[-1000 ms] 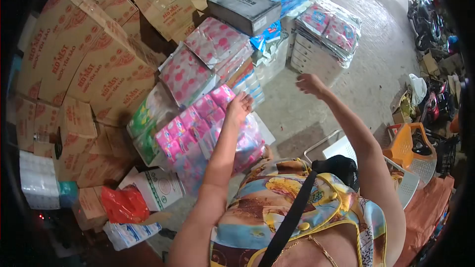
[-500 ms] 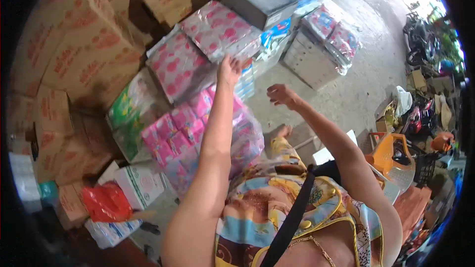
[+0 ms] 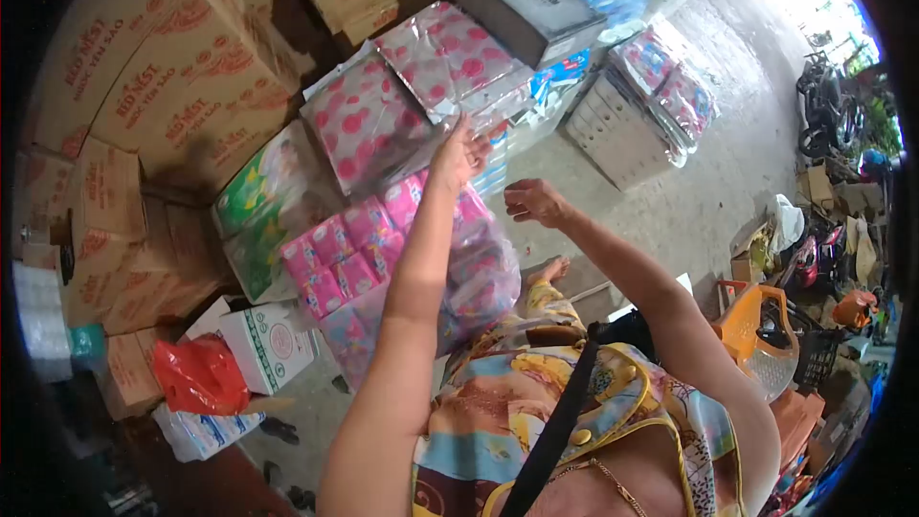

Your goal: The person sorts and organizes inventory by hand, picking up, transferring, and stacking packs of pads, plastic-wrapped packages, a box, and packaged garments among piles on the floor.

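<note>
My left hand is at the near edge of the pink-dotted silver packs, fingers partly spread; whether it touches them is unclear. Below its wrist lies a clear-wrapped bundle of pink packets. My right hand hangs over the floor to the right of the bundle, its fingers curled inward; anything inside them is too small to make out. A dark grey box rests behind the dotted packs, with a blue packet beside it. Green-printed packs are left of the bundle.
Brown cartons are piled at the left. A white drawer unit with wrapped packs on top stands ahead right. An orange chair is at the right, with a motorbike farther back. A red bag lies lower left.
My left hand has moved forward from above the pink bundle to the edge of the dotted packs. My right hand has come inward and its fingers have curled. The view has shifted.
</note>
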The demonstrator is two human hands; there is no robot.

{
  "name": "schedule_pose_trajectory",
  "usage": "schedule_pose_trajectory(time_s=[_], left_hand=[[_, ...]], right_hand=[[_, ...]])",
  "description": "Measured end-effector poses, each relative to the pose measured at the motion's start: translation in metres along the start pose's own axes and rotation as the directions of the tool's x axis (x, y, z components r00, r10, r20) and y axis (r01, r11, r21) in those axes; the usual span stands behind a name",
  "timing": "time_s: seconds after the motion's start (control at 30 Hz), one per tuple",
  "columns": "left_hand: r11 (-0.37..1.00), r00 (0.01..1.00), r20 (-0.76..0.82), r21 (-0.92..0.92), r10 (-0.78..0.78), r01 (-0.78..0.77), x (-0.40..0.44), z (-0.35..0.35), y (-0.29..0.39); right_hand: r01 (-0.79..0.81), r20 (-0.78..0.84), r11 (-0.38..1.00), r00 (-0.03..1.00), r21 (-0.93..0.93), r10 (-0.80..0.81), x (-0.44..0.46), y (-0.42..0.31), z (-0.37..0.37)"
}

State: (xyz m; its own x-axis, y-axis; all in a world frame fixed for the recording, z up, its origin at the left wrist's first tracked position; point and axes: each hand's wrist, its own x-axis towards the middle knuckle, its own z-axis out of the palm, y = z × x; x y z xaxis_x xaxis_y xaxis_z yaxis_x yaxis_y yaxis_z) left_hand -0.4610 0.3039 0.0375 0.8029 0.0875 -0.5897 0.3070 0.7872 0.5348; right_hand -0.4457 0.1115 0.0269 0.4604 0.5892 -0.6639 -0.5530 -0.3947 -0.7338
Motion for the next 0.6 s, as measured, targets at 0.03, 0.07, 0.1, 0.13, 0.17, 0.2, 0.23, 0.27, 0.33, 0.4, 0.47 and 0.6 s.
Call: schedule_pose_trajectory(time_s=[0.03,0.07,0.1,0.13,0.17,0.2,0.23,0.27,0.33,0.4,0.47,0.6], left_hand=[[0.997,0.998,-0.028,-0.055,-0.054,0.052,0.008,0.01,0.003],[0.988,0.992,-0.054,-0.11,-0.112,0.106,0.014,0.021,0.006],[0.988,0.979,-0.182,-0.138,-0.096,0.071,0.02,0.033,0.007],[0.989,0.982,-0.164,-0.127,-0.09,0.07,0.025,0.04,0.009],[0.978,0.984,-0.166,-0.209,-0.057,0.021,0.039,0.039,0.006],[0.957,0.985,-0.172,-0.289,-0.027,-0.024,0.055,0.038,0.002],[0.939,0.98,-0.192,-0.344,-0.06,-0.01,0.073,0.034,-0.001],[0.91,0.984,-0.176,-0.41,-0.011,-0.064,0.104,0.017,-0.009],[0.816,0.931,-0.359,-0.515,0.07,-0.26,0.128,0.018,-0.014],[0.787,0.9,-0.384,-0.48,0.208,-0.387,0.122,0.023,-0.015],[0.804,0.904,-0.371,-0.459,0.213,-0.378,0.107,0.031,-0.015],[0.849,0.922,-0.293,-0.39,0.252,-0.356,0.071,0.044,-0.034]], right_hand=[[0.033,0.027,0.999,0.999,0.025,-0.034,0.002,-0.003,-0.002],[0.053,0.015,0.998,0.998,0.023,-0.053,0.0,-0.009,-0.004],[0.071,0.008,0.997,0.997,0.037,-0.071,-0.002,-0.015,-0.005],[0.087,-0.002,0.995,0.996,0.053,-0.087,-0.005,-0.02,-0.007],[0.097,-0.046,0.994,0.994,0.045,-0.095,-0.008,-0.024,-0.009],[0.112,-0.062,0.993,0.992,0.046,-0.109,-0.009,-0.025,-0.013],[0.124,-0.09,0.99,0.989,0.065,-0.118,-0.01,-0.025,-0.017],[0.136,-0.118,0.987,0.985,0.084,-0.125,-0.012,-0.024,-0.022],[0.144,-0.132,0.98,0.983,0.136,-0.126,-0.017,-0.023,-0.029],[0.134,-0.146,0.969,0.984,0.209,-0.105,-0.019,-0.02,-0.037],[0.135,-0.132,0.948,0.986,0.289,-0.1,-0.016,-0.017,-0.046],[0.152,-0.17,0.815,0.983,0.559,-0.066,-0.006,-0.019,-0.057]])
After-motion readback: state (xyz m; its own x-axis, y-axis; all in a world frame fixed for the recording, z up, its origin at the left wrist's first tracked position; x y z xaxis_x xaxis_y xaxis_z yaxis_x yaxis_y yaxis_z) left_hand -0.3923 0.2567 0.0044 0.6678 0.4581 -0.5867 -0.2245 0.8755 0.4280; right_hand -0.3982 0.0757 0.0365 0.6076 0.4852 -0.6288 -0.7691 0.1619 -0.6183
